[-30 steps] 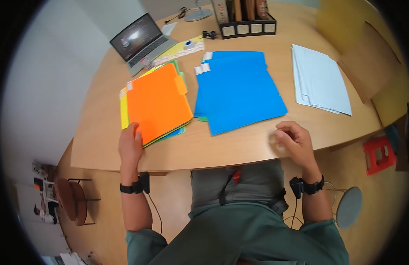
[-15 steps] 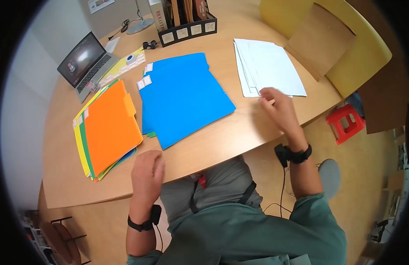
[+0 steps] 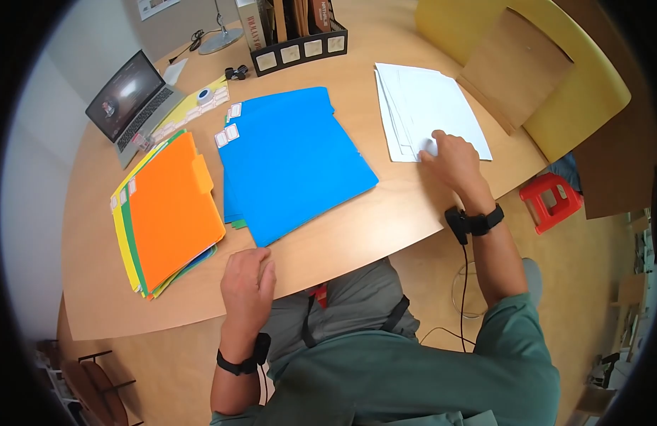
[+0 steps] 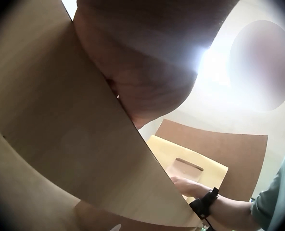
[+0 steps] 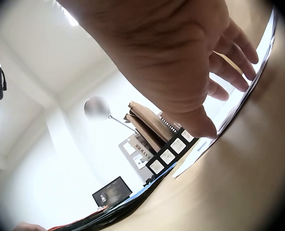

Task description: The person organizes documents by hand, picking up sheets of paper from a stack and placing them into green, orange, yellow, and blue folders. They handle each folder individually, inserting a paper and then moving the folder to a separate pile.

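My right hand (image 3: 453, 162) is over the near edge of a stack of white papers (image 3: 442, 106) at the right. In the right wrist view its fingers (image 5: 231, 72) are spread and lightly bent above the sheets, with the thumb tip right at their edge. At the table's front edge rests my left hand (image 3: 248, 287), loosely curled and holding nothing. It lies just below the near corner of the blue folders (image 3: 300, 167), which bear white labels on their left side. Further left is a pile of orange, green and yellow folders (image 3: 176, 213).
A laptop (image 3: 129, 99) stands at the back left, beside a tape roll (image 3: 204, 94) on a sheet of labels. Behind the blue folders is a black file holder (image 3: 300, 53) with books. A yellow panel with a brown pocket (image 3: 517, 67) borders the right side.
The view has swung right. My right hand has moved from the table front onto the near edge of the white papers. My left hand has left the orange folders and shifted right.
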`<state>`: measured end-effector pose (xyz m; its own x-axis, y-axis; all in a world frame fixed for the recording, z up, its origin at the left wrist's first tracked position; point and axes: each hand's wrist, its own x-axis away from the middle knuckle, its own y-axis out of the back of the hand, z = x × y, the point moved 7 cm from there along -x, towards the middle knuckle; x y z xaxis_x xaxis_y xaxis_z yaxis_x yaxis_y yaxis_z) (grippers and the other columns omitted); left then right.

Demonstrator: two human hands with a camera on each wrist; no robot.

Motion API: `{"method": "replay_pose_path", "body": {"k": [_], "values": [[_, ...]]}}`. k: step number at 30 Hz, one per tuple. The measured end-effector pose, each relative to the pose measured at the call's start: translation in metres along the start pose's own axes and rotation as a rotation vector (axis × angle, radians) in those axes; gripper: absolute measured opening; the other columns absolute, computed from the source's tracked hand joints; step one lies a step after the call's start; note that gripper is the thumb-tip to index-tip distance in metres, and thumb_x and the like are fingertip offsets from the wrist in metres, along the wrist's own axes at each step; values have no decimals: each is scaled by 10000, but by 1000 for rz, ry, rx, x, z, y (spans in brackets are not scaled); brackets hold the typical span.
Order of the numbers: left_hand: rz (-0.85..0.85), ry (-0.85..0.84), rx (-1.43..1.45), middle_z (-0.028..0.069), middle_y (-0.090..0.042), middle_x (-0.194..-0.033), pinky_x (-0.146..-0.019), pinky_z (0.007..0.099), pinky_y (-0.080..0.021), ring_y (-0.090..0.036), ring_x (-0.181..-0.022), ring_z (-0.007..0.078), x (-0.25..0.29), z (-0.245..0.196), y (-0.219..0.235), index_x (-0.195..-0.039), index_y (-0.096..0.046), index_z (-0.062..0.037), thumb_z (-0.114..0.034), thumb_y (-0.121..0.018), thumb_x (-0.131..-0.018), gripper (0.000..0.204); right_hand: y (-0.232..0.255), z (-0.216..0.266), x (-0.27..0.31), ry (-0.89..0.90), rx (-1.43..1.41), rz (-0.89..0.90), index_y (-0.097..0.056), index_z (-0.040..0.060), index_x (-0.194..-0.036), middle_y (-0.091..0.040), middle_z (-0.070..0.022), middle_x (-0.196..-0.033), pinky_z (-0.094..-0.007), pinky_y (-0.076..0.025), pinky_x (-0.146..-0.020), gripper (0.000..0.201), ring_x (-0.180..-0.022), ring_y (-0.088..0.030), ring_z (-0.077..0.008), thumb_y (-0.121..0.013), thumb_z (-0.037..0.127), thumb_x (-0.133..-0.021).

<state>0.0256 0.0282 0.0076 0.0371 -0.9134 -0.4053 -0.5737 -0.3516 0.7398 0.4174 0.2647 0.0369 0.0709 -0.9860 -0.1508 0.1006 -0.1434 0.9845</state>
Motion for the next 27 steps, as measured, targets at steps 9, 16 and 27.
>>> {"method": "replay_pose_path", "body": {"k": [9, 16, 27], "values": [[-15, -11, 5, 167, -741, -1094, -879, 462, -572, -698, -1038, 374, 1, -2, 1, -1136, -740, -20, -42, -773, -917, 223, -8, -10, -7, -17, 58, -24, -760, 34, -1247, -804, -234, -966, -531, -621, -825, 371, -906, -778, -441, -695, 230, -939], [-39, -28, 13, 166, -743, -1064, -864, 463, -574, -702, -1009, 375, 3, -2, 2, -1118, -742, -20, -48, -774, -915, 208, 7, 1, 24, 196, -169, -251, -763, 50, -1206, -800, -198, -1050, -524, -610, -899, 335, -988, -757, -424, -747, 266, -950], [-39, -52, 20, 160, -749, -1056, -855, 448, -576, -713, -989, 365, 3, -4, 7, -1117, -749, -40, -92, -780, -931, 196, -137, -23, 228, 391, -463, 774, -805, 93, -1075, -849, -98, -1137, -466, -596, -948, 238, -982, -806, -309, -806, 318, -996]]}}
